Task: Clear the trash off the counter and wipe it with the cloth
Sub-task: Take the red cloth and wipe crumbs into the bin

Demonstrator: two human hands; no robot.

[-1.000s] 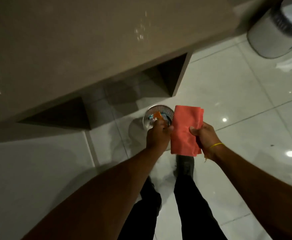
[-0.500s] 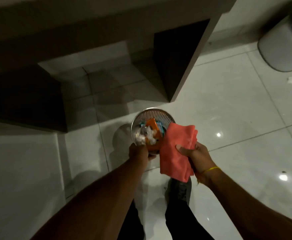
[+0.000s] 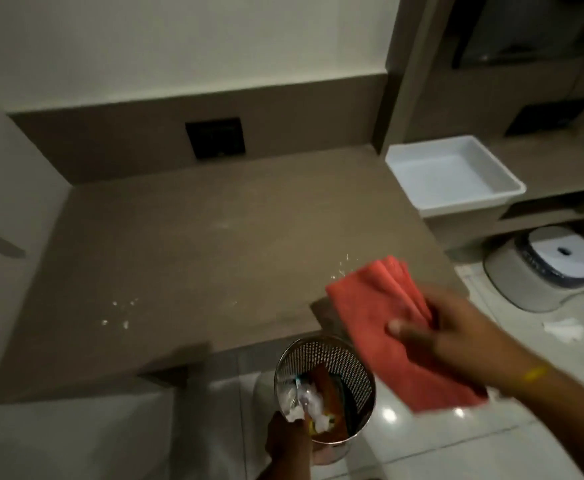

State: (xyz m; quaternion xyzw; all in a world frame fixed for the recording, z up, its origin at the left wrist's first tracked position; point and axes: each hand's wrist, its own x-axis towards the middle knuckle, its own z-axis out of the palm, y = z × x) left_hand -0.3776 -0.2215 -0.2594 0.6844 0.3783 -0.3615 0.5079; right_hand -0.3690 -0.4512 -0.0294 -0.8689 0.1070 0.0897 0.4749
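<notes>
The folded red cloth (image 3: 394, 327) is pinched in the right hand (image 3: 457, 336), thumb on its upper face and fingers curled beneath, held in the air over the near right corner of the brown counter (image 3: 214, 237). The picture is blurred there, so whether the cloth's far end touches the counter cannot be told.

Below the counter's near edge, the left hand (image 3: 289, 439) grips the near rim of a perforated metal bin (image 3: 339, 358), fingers closed on it. Inside the bin lies trash (image 3: 313, 400): crumpled white paper and orange wrappers.

On the counter itself, small white crumbs (image 3: 121, 313) are scattered near its near left part, and a few more white specks (image 3: 342, 266) sit near its right edge, just beside the cloth. A dark square wall plate (image 3: 215, 138) is set in the backsplash behind the counter.

To the right of the counter, a white plastic tray (image 3: 463, 199) rests on a lower shelf. Farther right, on the glossy tiled floor (image 3: 422, 441), stands a round white appliance (image 3: 543, 271), with a scrap of white paper (image 3: 562, 329) lying near it.
</notes>
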